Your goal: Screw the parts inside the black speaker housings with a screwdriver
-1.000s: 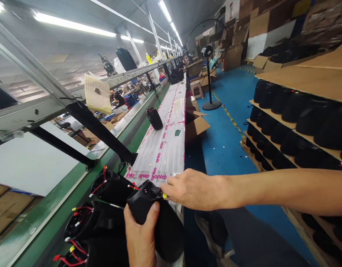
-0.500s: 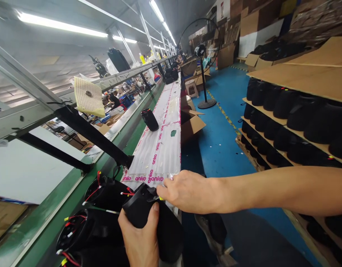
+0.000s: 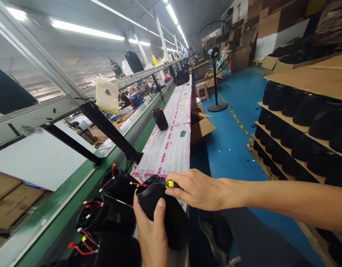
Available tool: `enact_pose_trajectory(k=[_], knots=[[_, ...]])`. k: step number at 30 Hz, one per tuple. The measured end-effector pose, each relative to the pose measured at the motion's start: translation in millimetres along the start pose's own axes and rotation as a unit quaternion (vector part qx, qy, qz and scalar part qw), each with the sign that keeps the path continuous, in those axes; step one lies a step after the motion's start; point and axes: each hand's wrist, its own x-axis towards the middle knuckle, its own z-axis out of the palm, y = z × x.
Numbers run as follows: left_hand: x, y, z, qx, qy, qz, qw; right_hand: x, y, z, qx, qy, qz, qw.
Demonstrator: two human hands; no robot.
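A black cylindrical speaker housing (image 3: 175,218) leans tilted in my left hand (image 3: 152,231), with the thumb on its near side and the fingers mostly hidden behind. Red wires with small connectors (image 3: 140,183) stick out at its open end. My right hand (image 3: 197,189) is closed on a small tool with a yellow and black handle (image 3: 171,184). The tool's tip meets the housing's rim, but its exact shape is hidden. Left of my hands, several similar black housings (image 3: 106,218) lie on their sides, wires showing at their open ends.
One more black housing (image 3: 160,119) stands on the bench's white foam covering (image 3: 176,137). A slanted black post (image 3: 112,129) rises at the bench's left. On the right, stacked cardboard layers hold black housings (image 3: 287,100). A fan (image 3: 215,81) and an open carton (image 3: 202,126) stand beyond.
The view has swung left, so the scene sits further right. The housing has turned slightly in my left hand. More of the yellow tool handle shows in my right hand, at the rim.
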Motion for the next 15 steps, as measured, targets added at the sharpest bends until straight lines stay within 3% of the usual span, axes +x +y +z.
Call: enact_pose_trajectory(k=[3, 7, 11, 15], knots=[[1.6, -1.9, -2.2, -0.034, -0.024, -0.005, 0.999, -0.5, 1.2, -0.7, -0.018, -0.010, -0.009, 1.000], [2.5, -0.5, -1.0, -0.063, -0.012, -0.019, 0.998, -3.8, -1.3, -6.6, -0.125, -0.002, -0.092, 0.988], [1.9, 0.2, -0.7, -0.064, 0.002, -0.025, 0.998, 1.7, -2.1, -18.5, -0.297, 0.062, -0.187, 0.934], [2.7, -3.0, -2.3, -0.051, 0.011, -0.021, 0.998, 12.0, 2.7, -26.3, -0.381, 0.056, -0.238, 0.892]])
